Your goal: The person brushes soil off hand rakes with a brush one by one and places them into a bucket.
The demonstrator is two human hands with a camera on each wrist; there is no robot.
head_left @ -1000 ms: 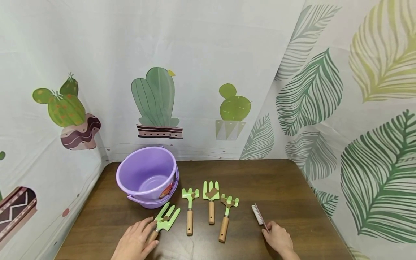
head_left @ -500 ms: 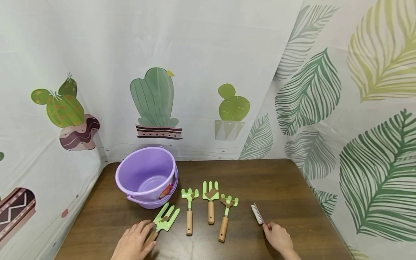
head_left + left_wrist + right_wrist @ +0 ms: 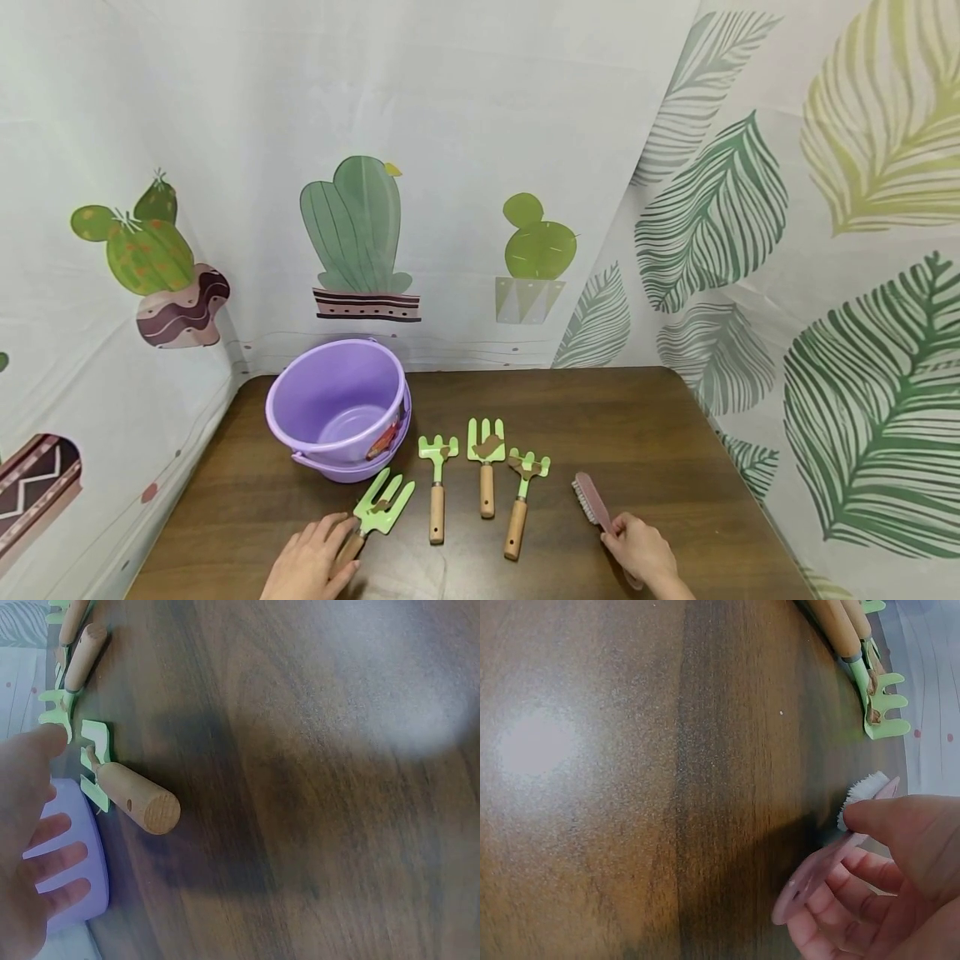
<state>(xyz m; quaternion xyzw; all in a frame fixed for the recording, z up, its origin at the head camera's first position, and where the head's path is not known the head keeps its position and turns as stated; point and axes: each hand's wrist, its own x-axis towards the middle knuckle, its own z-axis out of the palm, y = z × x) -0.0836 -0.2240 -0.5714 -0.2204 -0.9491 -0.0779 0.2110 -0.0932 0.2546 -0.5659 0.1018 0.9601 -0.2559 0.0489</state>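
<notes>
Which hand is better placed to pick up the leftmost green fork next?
Probably the left hand: it is open beside the green fork; the right hand is farther away and holds the brush.

Head camera: looked forward and down across the table top point(image 3: 660, 442) from its near side, set well back, with the patterned cloth point(image 3: 465, 100) filling the upper part.
Left wrist camera: sat close to the left hand point(image 3: 309, 560), turned sideways — the table's far side lay at its left, and the green fork point(image 3: 133, 792) had its butt end towards the lens.
Right wrist camera: looked from close by the right hand point(image 3: 641, 552), also sideways — far side at its right.
Head and left wrist shared: purple bucket point(image 3: 300, 396), green fork.
Head and right wrist shared: pink brush point(image 3: 594, 500).
</notes>
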